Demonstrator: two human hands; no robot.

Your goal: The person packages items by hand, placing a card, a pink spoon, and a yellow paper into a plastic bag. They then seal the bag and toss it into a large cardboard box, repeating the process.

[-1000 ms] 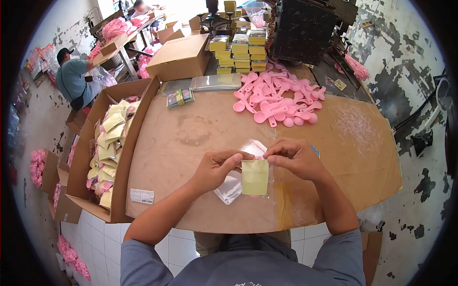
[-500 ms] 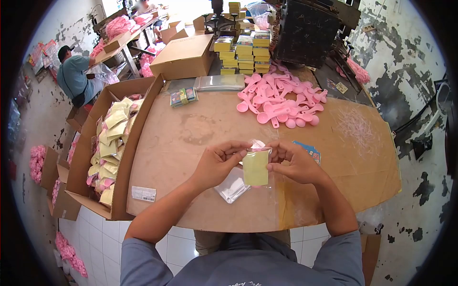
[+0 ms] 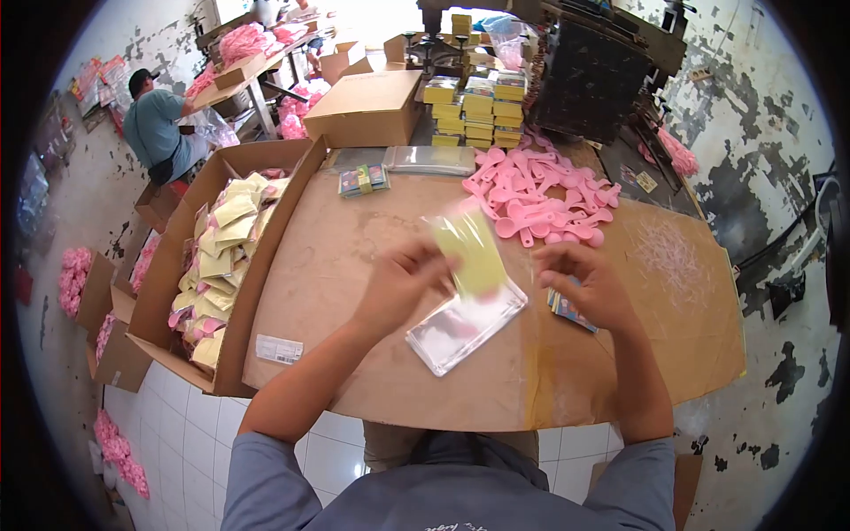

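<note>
Above the middle of the cardboard-covered table, my left hand grips a clear packet with a yellow card inside; the packet is tilted and blurred. My right hand is apart from it, fingers curled and parted, holding nothing that shows. It hovers by a small stack of blue cards, partly hidden under it. Clear plastic sleeves lie below the packet. A heap of pink spoons lies beyond my hands.
An open carton of yellow-card packets stands left. A banded card bundle, more clear sleeves, a closed box and stacked yellow cards are at the back. Plastic shreds lie right. A person sits far left.
My right hand has let go of the packet and moved right. My left hand has turned the packet and tilted it. The view has shifted slightly, and more of the sleeves shows.
</note>
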